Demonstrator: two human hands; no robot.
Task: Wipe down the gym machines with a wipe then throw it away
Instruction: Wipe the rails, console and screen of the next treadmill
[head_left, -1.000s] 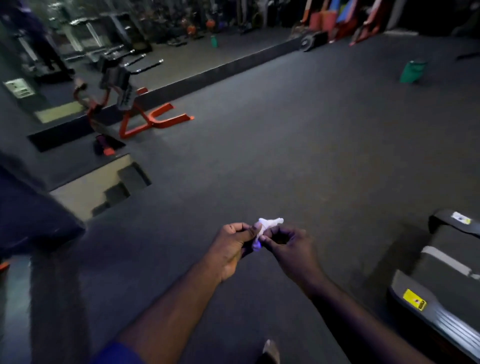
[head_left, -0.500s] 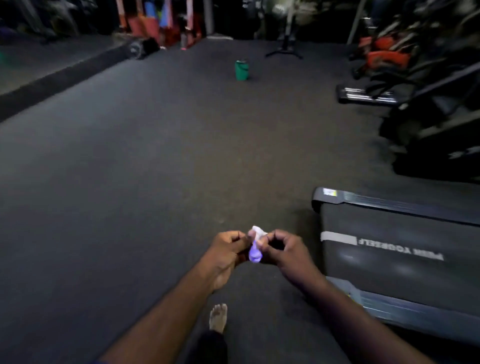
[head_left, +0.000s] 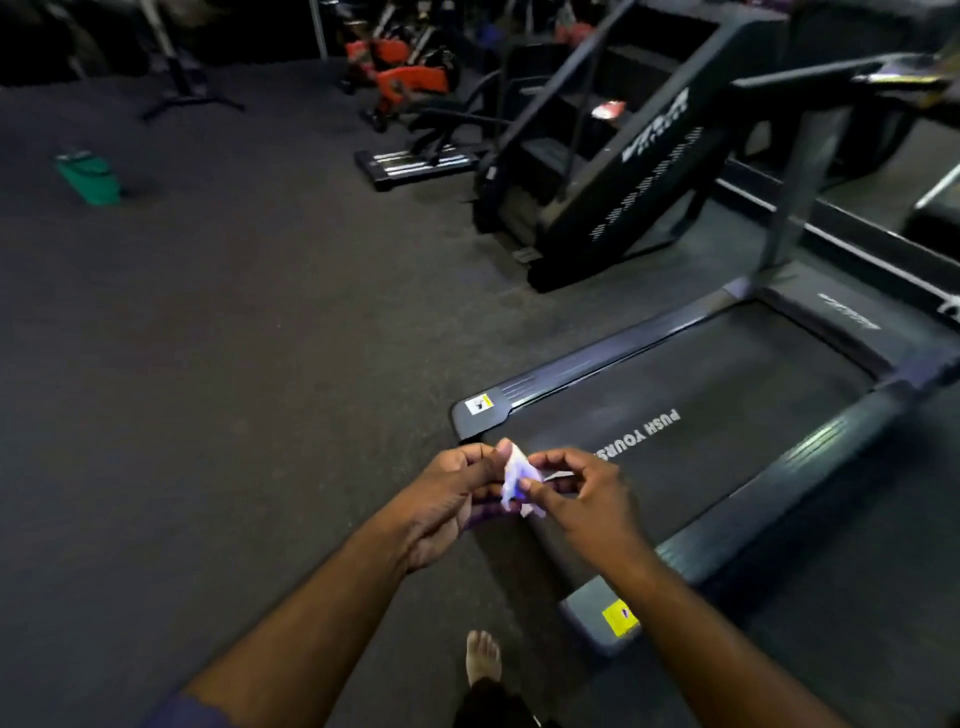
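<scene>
Two hands, the left hand (head_left: 447, 499) and right hand (head_left: 582, 493), pinch a small crumpled wipe (head_left: 514, 480) between curled fingers, above the near end of the treadmill (head_left: 727, 415).

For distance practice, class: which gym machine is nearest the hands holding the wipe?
The flat black treadmill with white belt lettering, below the right hand; the tall black stair climber and orange machine stand farther back.
</scene>
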